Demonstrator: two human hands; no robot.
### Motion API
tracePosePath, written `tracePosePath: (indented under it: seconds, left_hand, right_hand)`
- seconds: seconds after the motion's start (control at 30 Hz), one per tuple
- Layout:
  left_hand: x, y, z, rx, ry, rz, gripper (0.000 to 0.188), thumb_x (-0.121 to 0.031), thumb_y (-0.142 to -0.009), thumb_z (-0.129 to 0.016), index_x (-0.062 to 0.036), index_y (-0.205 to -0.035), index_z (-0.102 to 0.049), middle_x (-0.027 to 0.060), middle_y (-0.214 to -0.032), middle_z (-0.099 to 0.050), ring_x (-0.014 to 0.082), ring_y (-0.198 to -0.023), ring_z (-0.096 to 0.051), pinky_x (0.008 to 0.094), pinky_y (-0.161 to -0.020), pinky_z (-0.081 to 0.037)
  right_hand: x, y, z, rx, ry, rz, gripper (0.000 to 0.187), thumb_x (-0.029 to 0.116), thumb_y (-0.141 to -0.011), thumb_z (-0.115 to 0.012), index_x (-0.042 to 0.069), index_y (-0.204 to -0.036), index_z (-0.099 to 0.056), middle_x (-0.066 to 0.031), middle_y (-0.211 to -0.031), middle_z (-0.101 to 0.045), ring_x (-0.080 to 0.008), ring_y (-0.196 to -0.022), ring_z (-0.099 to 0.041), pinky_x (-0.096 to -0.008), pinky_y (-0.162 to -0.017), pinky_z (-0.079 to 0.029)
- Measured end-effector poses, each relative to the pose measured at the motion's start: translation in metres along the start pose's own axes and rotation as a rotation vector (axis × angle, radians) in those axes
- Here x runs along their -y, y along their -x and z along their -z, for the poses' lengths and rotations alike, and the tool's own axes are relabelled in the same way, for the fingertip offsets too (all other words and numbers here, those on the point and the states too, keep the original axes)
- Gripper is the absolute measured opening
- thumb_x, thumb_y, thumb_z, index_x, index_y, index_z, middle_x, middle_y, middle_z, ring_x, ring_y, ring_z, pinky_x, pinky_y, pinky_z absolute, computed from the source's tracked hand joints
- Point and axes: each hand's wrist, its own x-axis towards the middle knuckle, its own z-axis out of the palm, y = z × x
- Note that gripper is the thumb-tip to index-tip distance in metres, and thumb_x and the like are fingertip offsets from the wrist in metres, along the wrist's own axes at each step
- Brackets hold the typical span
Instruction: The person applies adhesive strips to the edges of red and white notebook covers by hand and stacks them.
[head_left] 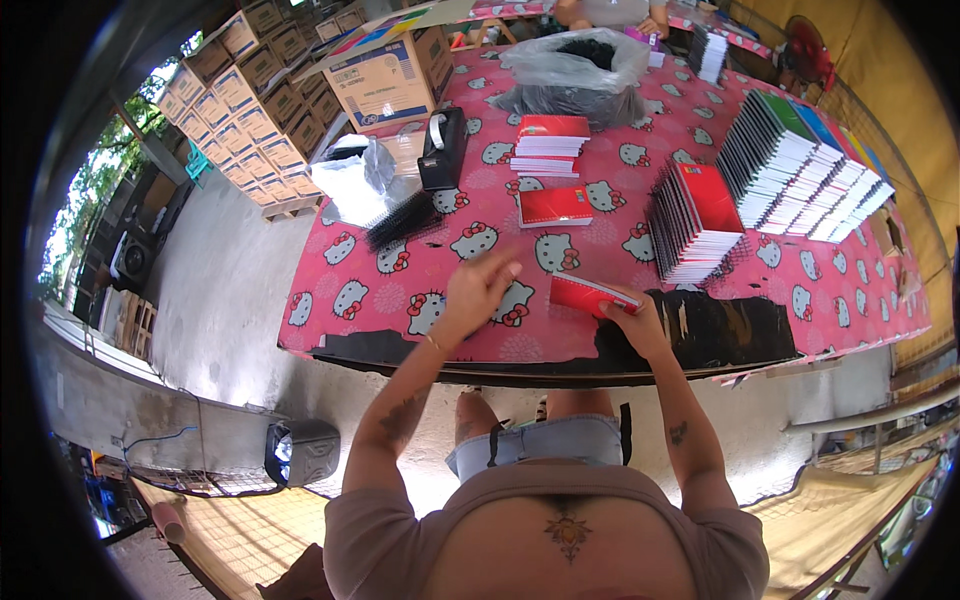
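My right hand [640,322] grips a small red-covered notebook [578,294] by its right end, just above the near part of the table. To the left of it, my left hand [478,292] hovers with its fingers stretched out and holds nothing. Beyond the hands lies another red notebook [555,206], and behind that a short stack of red notebooks [550,140]. On the right stands a taller stack of red notebooks [700,220] with black spiral bindings. A bundle of black binding coils [404,220] rests on the far left side of the table.
The table [520,345] has a pink patterned cover, torn to black along its near edge. Beyond the coils are a tape dispenser [442,150], a crumpled clear plastic bag [360,180] and a carton [385,85]. Multicoloured notebook stacks [800,180] stand far right. Another person [610,12] sits opposite.
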Motion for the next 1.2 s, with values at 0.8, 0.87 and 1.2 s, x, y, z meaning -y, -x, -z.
tracePosePath:
  seconds: [0.8,0.87,1.2]
  left_hand:
    - [-0.018,0.015,-0.028,0.028,0.126,-0.025,0.017,-0.006,-0.087,-0.071,-0.0014,-0.104,-0.068,0.0125,-0.091,-0.064,0.0249,-0.076,-0.067,0.0331,-0.062,-0.051]
    - [-0.032,0.008,-0.019,0.047,0.142,-0.141,0.021,-0.009,-0.088,-0.071,-0.0028,-0.108,-0.066,0.0123,-0.099,-0.064,0.0260,-0.076,-0.067,0.0349,-0.061,-0.050]
    - [-0.063,0.005,-0.024,0.216,-0.537,-0.194,0.060,-0.040,-0.097,-0.058,-0.0049,-0.144,-0.047,0.0202,-0.135,-0.052,0.0366,-0.119,-0.055,0.0551,-0.094,-0.041]
  right_hand:
    - [-0.005,0.002,0.006,0.112,0.085,0.009,0.026,0.004,-0.093,-0.067,-0.001,-0.118,-0.068,-0.0010,-0.100,-0.070,-0.0081,-0.092,-0.060,-0.0249,-0.084,-0.048]
    - [0.002,0.006,0.005,0.110,0.058,0.011,0.026,0.005,-0.093,-0.068,-0.001,-0.119,-0.069,-0.0020,-0.102,-0.070,-0.0088,-0.094,-0.060,-0.0254,-0.086,-0.048]
    - [0.007,0.016,-0.007,0.046,-0.090,-0.075,0.028,0.007,-0.093,-0.069,-0.001,-0.120,-0.068,-0.0041,-0.105,-0.070,-0.0091,-0.096,-0.060,-0.0263,-0.087,-0.049]
